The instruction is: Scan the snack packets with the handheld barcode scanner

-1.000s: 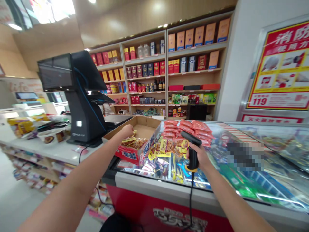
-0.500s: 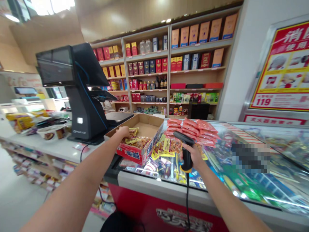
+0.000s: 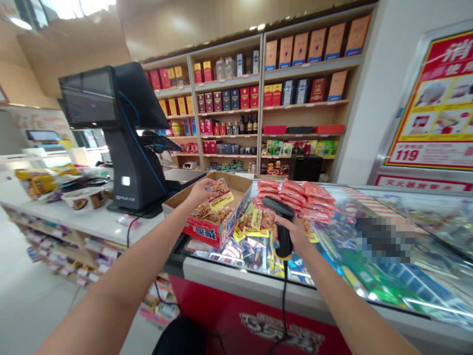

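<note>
My left hand is closed on a clear snack packet with a yellow label, lifted just above an open cardboard box that holds more such packets. My right hand grips a black barcode scanner with a yellow base, its head pointing left toward the packet. A cable hangs from the scanner down the counter front. Between the box and the scanner lies a loose heap of yellow-labelled packets on the glass counter top.
A black checkout terminal stands on the white counter at left. Red snack packets are stacked behind the scanner. Shelves of boxed goods fill the back wall. A red and yellow poster hangs at right.
My left hand reached down into the box, closed on a packet and lifted it up. The scanner hand shifted slightly left.
</note>
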{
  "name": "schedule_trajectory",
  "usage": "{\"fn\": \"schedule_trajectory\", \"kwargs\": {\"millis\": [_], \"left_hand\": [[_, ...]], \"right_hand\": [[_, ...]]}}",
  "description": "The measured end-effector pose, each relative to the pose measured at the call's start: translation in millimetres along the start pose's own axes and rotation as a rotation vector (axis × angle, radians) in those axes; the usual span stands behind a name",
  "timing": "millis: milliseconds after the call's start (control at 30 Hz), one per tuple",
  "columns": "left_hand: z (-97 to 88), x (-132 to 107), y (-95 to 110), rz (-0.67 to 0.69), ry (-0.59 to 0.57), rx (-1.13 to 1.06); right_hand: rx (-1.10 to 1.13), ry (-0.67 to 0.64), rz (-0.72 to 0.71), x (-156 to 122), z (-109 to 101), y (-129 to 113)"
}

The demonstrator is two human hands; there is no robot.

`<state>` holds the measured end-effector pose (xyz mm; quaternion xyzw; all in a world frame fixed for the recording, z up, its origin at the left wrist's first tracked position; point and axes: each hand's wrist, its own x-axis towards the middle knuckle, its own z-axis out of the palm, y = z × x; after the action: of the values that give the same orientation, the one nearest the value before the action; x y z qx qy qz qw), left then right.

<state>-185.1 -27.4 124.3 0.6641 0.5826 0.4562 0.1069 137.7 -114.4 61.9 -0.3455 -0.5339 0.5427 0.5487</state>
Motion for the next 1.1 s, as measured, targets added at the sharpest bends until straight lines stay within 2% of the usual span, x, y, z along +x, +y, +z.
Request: {"fn": "schedule_trajectory", "kwargs": {"millis": [133,233,400,567,800,1100], "left_hand": [[24.7,-21,28,0.016,0.162,0.008],[42.3,-33,42,0.043,0.163,-0.045],[61.2,-41,47,0.04,0.175,-0.126],[66.4,-42,52,0.004,0.183,-0.105],[68.4,-49,61,0.053,0.169,-0.072],[70.4,-53,65,0.047,0.175,-0.099]], "right_hand": [[-0.03,-0.1,-0.054,-6,16,-10],[-0.073,-0.162,-0.093,-11,29,-16],[-0.134,-0.2,-0.108,-12,39,-18],[-0.14,-0.183,-0.112,-11,41,-13],[-0.116,-0.164,-0.077,-17,50,-18],[-0.101,-0.156,-0.062,-16,46,-16]]}}
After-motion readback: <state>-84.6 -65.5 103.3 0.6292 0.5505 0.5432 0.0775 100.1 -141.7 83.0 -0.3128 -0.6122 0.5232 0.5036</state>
